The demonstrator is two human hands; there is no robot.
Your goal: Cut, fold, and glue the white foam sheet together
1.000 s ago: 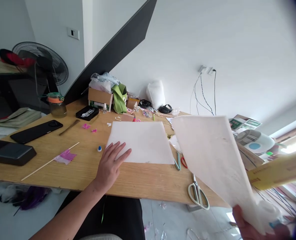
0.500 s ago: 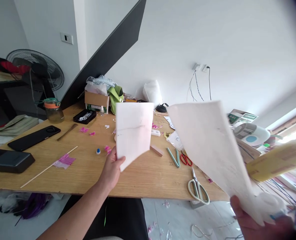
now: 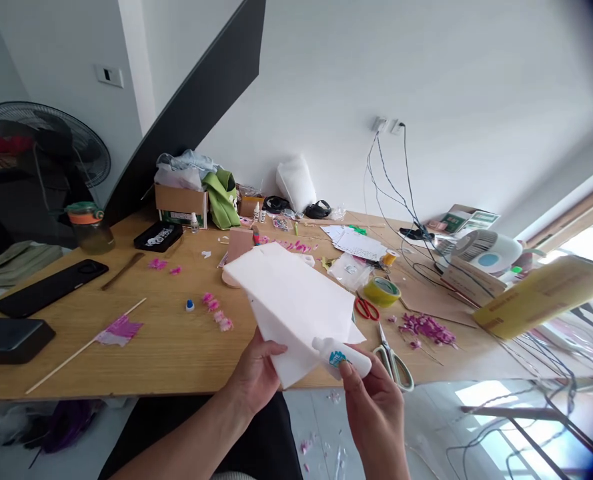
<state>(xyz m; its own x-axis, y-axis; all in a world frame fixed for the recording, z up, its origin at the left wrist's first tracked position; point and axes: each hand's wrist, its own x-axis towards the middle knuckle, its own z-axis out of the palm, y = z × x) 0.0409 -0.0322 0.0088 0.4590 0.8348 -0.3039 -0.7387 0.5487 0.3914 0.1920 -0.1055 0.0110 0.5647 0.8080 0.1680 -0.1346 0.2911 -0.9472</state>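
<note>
Above the table's front edge, my left hand point(image 3: 259, 373) grips two white foam-like sheets by their lower left side. The upper sheet point(image 3: 296, 300) overlaps the lower sheet point(image 3: 287, 370), whose corners stick out beneath it. A small white bottle point(image 3: 360, 361) with a blue label lies tilted in my right hand point(image 3: 373, 407), thumb across it. This bottle is against the near right side of the sheets; whether the right fingers also pinch a sheet is hidden. White-handled scissors point(image 3: 393, 367) lie just beyond my right hand, and red-handled scissors point(image 3: 366, 309) lie farther back.
A blue bottle cap point(image 3: 189, 305) and pink petal pieces point(image 3: 217, 312) lie left of the sheets. On the right are yellow tape point(image 3: 382, 291), a purple-pink petal pile point(image 3: 429, 329), a yellow roll point(image 3: 541, 297) and loose cables. A stick with pink paper point(image 3: 119, 330) lies at left.
Both hands have come together in front of me. The separate sheets now overlap in my left hand. My right hand has moved in from the far right, and the bottle now shows clearly in it.
</note>
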